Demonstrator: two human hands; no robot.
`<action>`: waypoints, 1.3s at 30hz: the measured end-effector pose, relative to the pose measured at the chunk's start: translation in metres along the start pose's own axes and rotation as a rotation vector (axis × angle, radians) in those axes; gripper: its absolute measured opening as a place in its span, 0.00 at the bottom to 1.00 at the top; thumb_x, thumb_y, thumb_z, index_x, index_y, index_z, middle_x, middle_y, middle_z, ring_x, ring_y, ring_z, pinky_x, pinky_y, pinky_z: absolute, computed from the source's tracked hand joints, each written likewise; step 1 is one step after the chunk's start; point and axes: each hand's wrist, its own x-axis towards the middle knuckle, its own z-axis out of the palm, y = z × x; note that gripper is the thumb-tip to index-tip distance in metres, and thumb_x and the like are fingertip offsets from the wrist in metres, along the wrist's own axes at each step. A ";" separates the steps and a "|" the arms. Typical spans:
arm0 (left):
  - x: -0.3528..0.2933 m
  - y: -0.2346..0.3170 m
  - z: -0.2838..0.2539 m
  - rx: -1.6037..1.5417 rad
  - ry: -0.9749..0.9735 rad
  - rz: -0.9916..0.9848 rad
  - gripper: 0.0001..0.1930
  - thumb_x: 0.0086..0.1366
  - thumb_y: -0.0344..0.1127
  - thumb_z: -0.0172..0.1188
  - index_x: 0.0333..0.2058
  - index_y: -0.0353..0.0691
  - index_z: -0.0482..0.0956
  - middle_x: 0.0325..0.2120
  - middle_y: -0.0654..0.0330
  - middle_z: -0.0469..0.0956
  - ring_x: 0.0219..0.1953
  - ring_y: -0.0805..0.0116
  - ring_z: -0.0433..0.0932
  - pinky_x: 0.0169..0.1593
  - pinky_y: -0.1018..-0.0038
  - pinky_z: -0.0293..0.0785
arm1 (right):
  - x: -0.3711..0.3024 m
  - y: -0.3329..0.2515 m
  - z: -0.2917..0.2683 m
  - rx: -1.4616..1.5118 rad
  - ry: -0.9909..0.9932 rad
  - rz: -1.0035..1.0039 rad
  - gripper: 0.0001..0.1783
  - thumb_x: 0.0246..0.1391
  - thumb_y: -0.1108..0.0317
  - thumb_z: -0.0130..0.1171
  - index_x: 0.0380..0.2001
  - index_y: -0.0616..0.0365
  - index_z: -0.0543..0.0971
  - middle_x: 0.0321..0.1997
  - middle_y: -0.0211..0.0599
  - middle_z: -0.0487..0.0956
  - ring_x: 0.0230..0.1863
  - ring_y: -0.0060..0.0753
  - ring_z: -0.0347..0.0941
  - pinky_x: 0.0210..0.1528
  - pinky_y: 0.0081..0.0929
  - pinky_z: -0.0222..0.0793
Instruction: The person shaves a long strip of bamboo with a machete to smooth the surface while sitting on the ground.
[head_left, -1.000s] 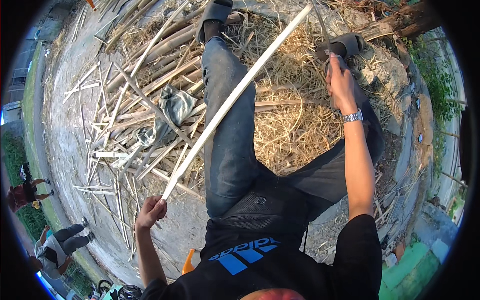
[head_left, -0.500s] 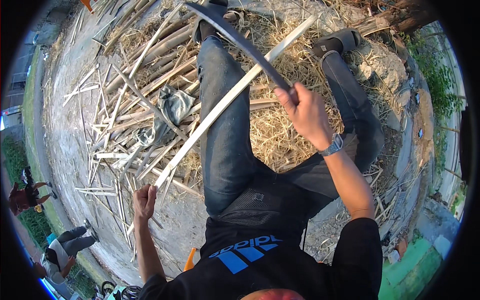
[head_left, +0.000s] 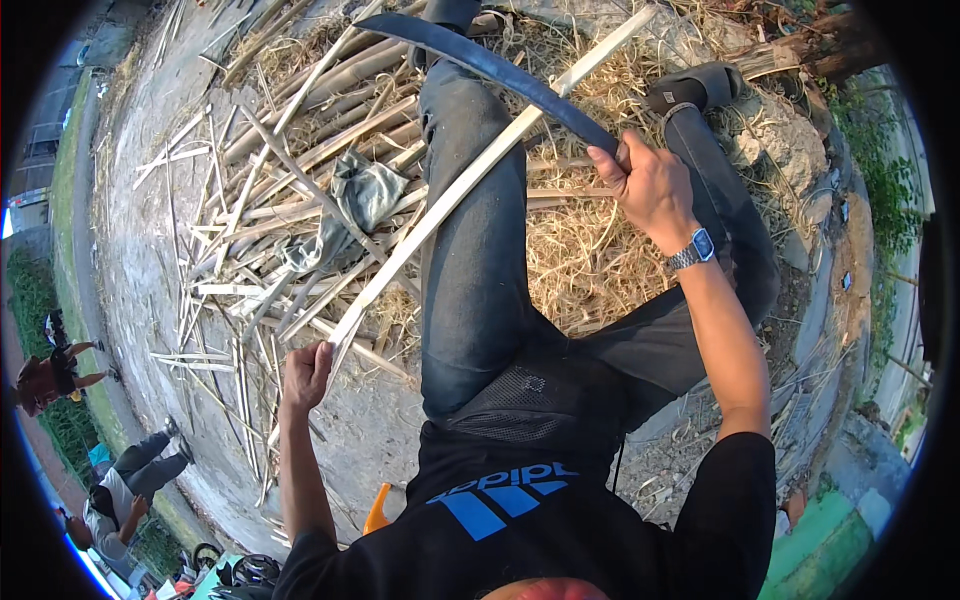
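My left hand (head_left: pixel 306 375) is closed around the near end of a long pale wooden strip (head_left: pixel 465 183). The strip slants up and to the right across my left thigh, its far end beyond my feet. In my right hand (head_left: pixel 650 185) is a long, dark machete with a curved blade (head_left: pixel 490 68); the fist hides its handle. The blade crosses over the strip beyond my left knee, pointing to the far left. Whether the edge touches the wood I cannot tell.
Split strips and poles (head_left: pixel 330 145) lie piled left of my leg, with a greyish-green cloth (head_left: pixel 365 190) on them. Pale shavings (head_left: pixel 580 265) cover the ground between my legs. A rock (head_left: pixel 785 150) sits right of my right foot. Two people (head_left: pixel 135 490) are at the far left.
My right hand has moved a little up and right with the machete, and the blade has turned to show more of its broad face. My left hand still grips the strip.
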 end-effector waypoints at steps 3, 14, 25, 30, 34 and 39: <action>-0.004 0.007 -0.001 0.017 0.057 0.058 0.29 0.76 0.52 0.51 0.22 0.33 0.73 0.12 0.63 0.66 0.19 0.76 0.64 0.25 0.70 0.61 | -0.013 -0.021 -0.003 0.062 -0.096 0.125 0.31 0.64 0.37 0.56 0.23 0.55 0.74 0.12 0.29 0.75 0.15 0.42 0.76 0.17 0.36 0.71; -0.002 0.005 -0.016 0.133 0.114 0.088 0.28 0.75 0.51 0.54 0.21 0.34 0.70 0.12 0.59 0.64 0.19 0.73 0.61 0.24 0.67 0.60 | 0.019 0.046 0.016 0.040 0.082 0.043 0.37 0.67 0.31 0.45 0.18 0.51 0.72 0.09 0.29 0.73 0.10 0.30 0.71 0.12 0.30 0.62; -0.024 -0.003 -0.024 0.103 0.137 -0.020 0.31 0.74 0.57 0.52 0.19 0.35 0.70 0.12 0.63 0.65 0.19 0.76 0.64 0.25 0.70 0.60 | 0.006 0.149 -0.049 0.443 0.303 0.960 0.40 0.64 0.29 0.48 0.14 0.54 0.70 0.12 0.29 0.69 0.11 0.22 0.66 0.16 0.24 0.63; -0.003 0.011 -0.022 0.143 0.083 0.045 0.30 0.75 0.55 0.51 0.20 0.34 0.69 0.11 0.61 0.65 0.17 0.74 0.62 0.23 0.67 0.58 | -0.020 0.083 -0.045 0.692 0.378 0.729 0.35 0.67 0.35 0.50 0.19 0.55 0.69 0.15 0.25 0.67 0.12 0.17 0.63 0.15 0.21 0.57; -0.003 0.027 -0.019 0.150 0.117 0.112 0.27 0.76 0.49 0.49 0.21 0.35 0.67 0.10 0.59 0.63 0.15 0.68 0.61 0.23 0.65 0.58 | -0.026 0.067 -0.030 0.406 0.278 0.530 0.32 0.69 0.41 0.52 0.27 0.63 0.79 0.15 0.28 0.70 0.19 0.21 0.67 0.22 0.27 0.61; -0.010 0.018 -0.022 0.181 0.176 0.186 0.25 0.76 0.46 0.48 0.21 0.36 0.65 0.10 0.58 0.62 0.14 0.63 0.63 0.23 0.65 0.59 | -0.018 0.071 -0.023 0.553 0.074 0.608 0.31 0.69 0.41 0.53 0.31 0.63 0.82 0.16 0.27 0.71 0.17 0.20 0.66 0.21 0.26 0.60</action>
